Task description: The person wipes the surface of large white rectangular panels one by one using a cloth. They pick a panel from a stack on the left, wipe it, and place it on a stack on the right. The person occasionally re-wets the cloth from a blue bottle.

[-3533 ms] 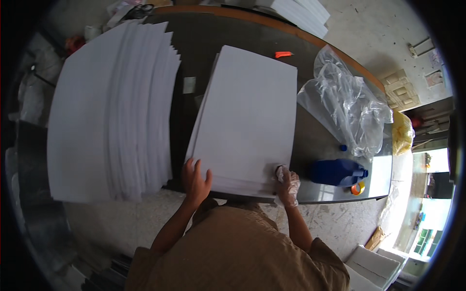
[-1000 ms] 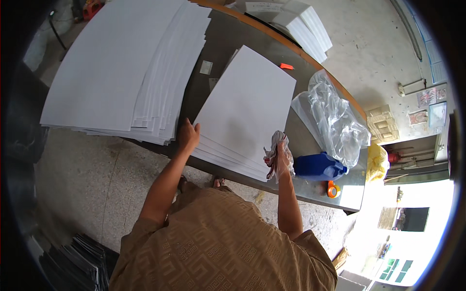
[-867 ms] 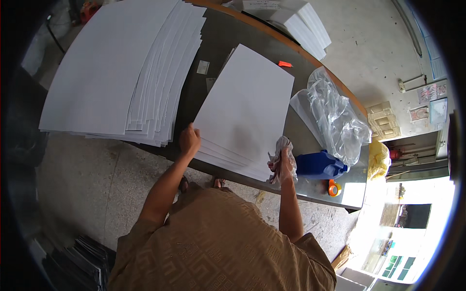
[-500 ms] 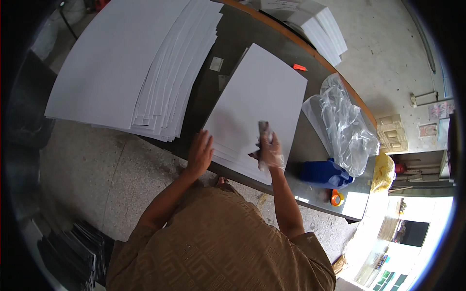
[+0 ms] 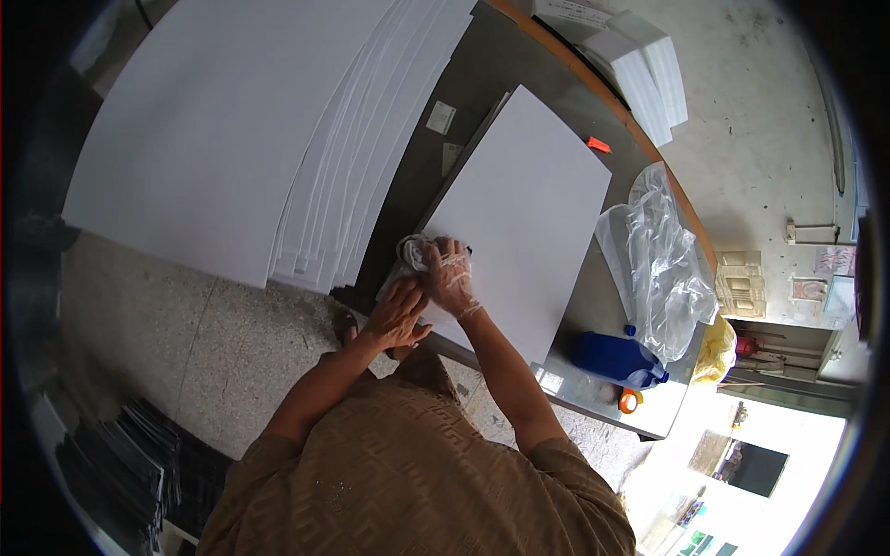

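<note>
A stack of white sheets [image 5: 524,218] lies on the dark metal table [image 5: 593,306] in front of me. My right hand [image 5: 451,275], in a thin clear glove, grips a crumpled white cloth [image 5: 413,250] and presses it on the stack's near left corner. My left hand [image 5: 397,313] rests flat on the stack's near edge, just below the cloth and touching the right hand.
A large fanned pile of white sheets [image 5: 250,139] overhangs the table on the left. A clear plastic bag [image 5: 658,264], a blue bottle [image 5: 616,357] lying down and an orange cap [image 5: 629,400] are on the right. More white stacks [image 5: 649,79] sit at the back.
My right hand has carried the cloth from the stack's right near corner across to its left near corner. My left hand has stayed on the near edge.
</note>
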